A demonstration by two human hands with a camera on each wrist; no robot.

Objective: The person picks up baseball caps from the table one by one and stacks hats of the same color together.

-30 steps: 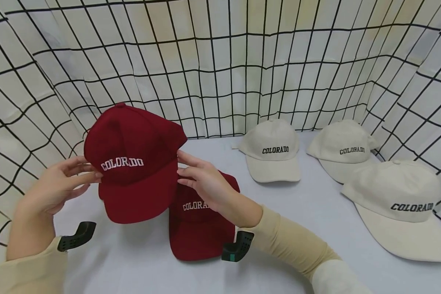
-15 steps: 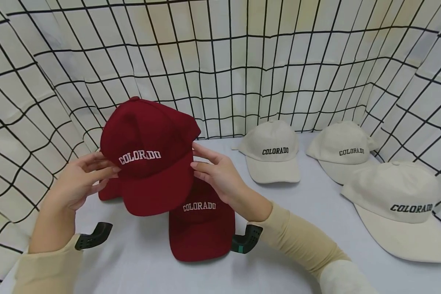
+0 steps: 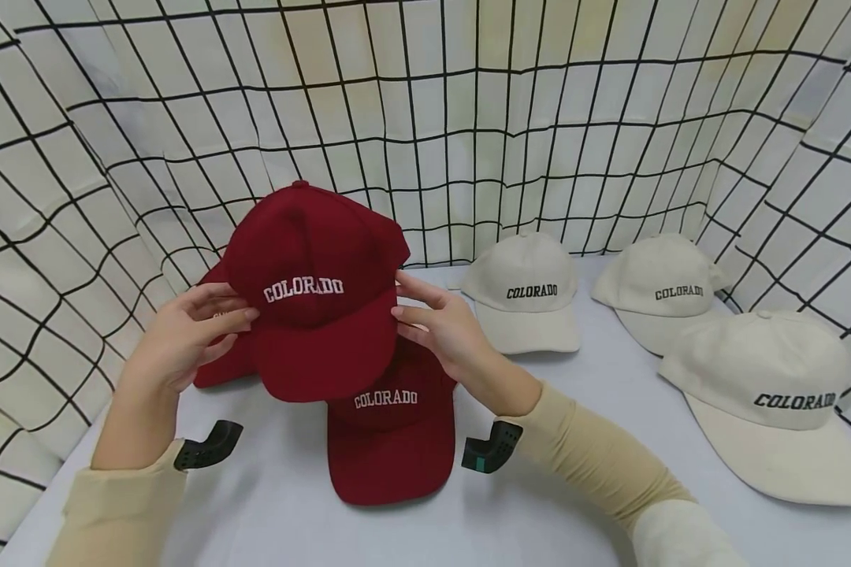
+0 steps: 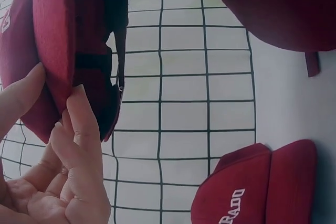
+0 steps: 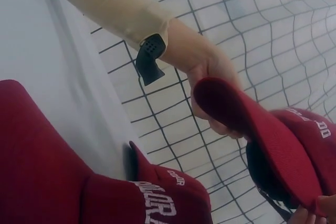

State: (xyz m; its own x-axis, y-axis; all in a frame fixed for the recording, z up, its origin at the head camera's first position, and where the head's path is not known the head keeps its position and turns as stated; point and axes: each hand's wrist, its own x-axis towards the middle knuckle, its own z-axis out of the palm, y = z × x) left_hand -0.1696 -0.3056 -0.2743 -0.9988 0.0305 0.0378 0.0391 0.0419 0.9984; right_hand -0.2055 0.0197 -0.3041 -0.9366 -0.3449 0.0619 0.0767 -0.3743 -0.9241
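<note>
A dark red baseball cap [image 3: 319, 244] with white COLORADO lettering is held up off the table between both hands, brim towards me. My left hand [image 3: 191, 335] pinches one side of it; in the left wrist view, thumb and fingers grip the brim [image 4: 55, 35] at its edge. On the opposite side my right hand [image 3: 457, 335] pinches the cap, its fingertips showing low in the right wrist view near the brim [image 5: 278, 145]. Below stands a second red cap [image 3: 390, 461], its crown partly covered by the held one. Behind the left hand, a third red cap [image 3: 223, 370] is mostly hidden.
Three cream caps with black COLORADO lettering stand to the right: one at the back centre [image 3: 528, 276], another cream cap [image 3: 659, 276] further right, and a nearer cream cap [image 3: 766, 378]. A black grid wall [image 3: 425, 142] borders the white table [image 3: 539, 504].
Both hands have carried the held red cap to the right and slightly upward in the head view. The red cap behind it on the left has come into view.
</note>
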